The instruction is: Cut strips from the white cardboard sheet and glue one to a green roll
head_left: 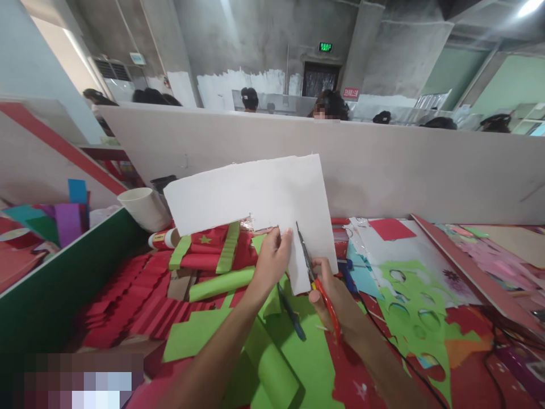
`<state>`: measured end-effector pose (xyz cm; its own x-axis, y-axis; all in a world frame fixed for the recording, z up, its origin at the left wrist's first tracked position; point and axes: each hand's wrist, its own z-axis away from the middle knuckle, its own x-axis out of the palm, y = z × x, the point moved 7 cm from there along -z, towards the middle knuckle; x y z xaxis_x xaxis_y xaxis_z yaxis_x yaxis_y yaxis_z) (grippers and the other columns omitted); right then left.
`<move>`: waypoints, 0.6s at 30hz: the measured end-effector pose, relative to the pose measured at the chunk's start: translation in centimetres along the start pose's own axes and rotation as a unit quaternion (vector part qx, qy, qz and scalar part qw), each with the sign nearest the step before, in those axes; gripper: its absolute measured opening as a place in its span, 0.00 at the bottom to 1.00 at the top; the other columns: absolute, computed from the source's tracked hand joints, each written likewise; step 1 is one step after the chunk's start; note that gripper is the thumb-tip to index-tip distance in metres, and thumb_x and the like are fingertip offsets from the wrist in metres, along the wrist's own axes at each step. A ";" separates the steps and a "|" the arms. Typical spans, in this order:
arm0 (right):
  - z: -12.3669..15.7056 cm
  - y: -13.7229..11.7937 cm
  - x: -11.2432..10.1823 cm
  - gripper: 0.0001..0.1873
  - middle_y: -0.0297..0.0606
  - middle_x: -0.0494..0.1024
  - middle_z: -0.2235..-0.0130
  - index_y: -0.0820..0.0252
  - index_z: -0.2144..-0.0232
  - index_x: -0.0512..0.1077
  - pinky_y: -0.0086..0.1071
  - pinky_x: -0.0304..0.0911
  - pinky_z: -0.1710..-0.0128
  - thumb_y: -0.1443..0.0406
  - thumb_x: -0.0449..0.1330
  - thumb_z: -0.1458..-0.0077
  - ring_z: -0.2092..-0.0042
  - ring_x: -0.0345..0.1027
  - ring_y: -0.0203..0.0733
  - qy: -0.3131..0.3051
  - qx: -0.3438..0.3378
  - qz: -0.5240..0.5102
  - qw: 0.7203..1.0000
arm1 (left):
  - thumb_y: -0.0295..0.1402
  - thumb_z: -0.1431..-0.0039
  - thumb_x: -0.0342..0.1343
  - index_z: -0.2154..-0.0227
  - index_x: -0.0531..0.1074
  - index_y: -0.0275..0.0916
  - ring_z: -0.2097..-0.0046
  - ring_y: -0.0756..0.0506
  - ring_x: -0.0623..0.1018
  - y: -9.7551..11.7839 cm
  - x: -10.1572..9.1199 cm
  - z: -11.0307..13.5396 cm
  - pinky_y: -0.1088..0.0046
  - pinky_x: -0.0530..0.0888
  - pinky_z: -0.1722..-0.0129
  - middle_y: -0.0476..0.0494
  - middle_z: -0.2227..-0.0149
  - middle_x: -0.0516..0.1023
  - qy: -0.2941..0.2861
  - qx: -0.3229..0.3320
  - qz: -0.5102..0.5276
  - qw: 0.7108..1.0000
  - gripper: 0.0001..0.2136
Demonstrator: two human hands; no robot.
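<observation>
A large white sheet of card (272, 190), cut in an irregular shape, is raised above the table. My left hand (273, 258) pinches its lower edge between thumb and fingers. My right hand (334, 295) is wrapped round the orange-handled scissors (324, 301), whose dark blades lie along the card's lower right part. A narrow strip of the card hangs between the two hands. Below them, a dark pen-like tool (292, 312) rests on green paper (306, 346). Whether the scissor blades are closed on the card I cannot tell.
Pleated red paper (123, 295) and green rolls (221, 283) cover the left side. A white cup (143, 207) stands beside the green divider (51, 289). Green paper with round holes (415, 309) lies at right, near a dark cable (400, 346). A white partition (426, 170) runs behind.
</observation>
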<state>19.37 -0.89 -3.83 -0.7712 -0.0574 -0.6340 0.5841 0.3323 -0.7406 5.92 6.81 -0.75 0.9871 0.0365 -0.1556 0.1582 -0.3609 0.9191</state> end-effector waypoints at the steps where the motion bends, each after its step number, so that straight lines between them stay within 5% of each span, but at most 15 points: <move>1: 0.0 -0.1 0.0 0.39 0.31 0.70 0.77 0.60 0.50 0.55 0.30 0.54 0.77 0.34 0.39 0.44 0.76 0.66 0.43 -0.005 -0.003 -0.001 1.000 | 0.39 0.35 0.47 0.76 0.58 0.40 0.73 0.51 0.59 -0.2 0.0 0.0 0.74 0.58 0.73 0.53 0.76 0.57 0.002 -0.003 -0.001 1.000 0.15; 7: 0.3 -1.0 -0.3 0.42 0.36 0.74 0.69 0.58 0.46 0.54 0.32 0.58 0.72 0.33 0.35 0.45 0.71 0.68 0.44 -0.038 0.006 -0.012 0.999 | 0.38 0.34 0.47 0.77 0.55 0.40 0.74 0.51 0.58 -0.4 -0.3 -0.3 0.73 0.58 0.73 0.54 0.77 0.55 0.011 -0.004 -0.014 1.000 0.15; 18: 0.2 0.6 -0.6 0.42 0.31 0.69 0.78 0.60 0.47 0.54 0.31 0.59 0.77 0.33 0.37 0.45 0.76 0.68 0.45 -0.011 0.050 -0.022 0.998 | 0.41 0.33 0.46 0.75 0.57 0.40 0.72 0.50 0.62 0.1 1.3 0.5 0.73 0.59 0.71 0.52 0.74 0.59 -0.034 0.024 -0.044 0.998 0.15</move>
<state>20.23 -0.82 -3.94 -0.7917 -0.0920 -0.6040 0.5725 0.2332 -0.7860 7.19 6.34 -1.04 0.9652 0.0069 -0.2614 0.2418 -0.4038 0.8823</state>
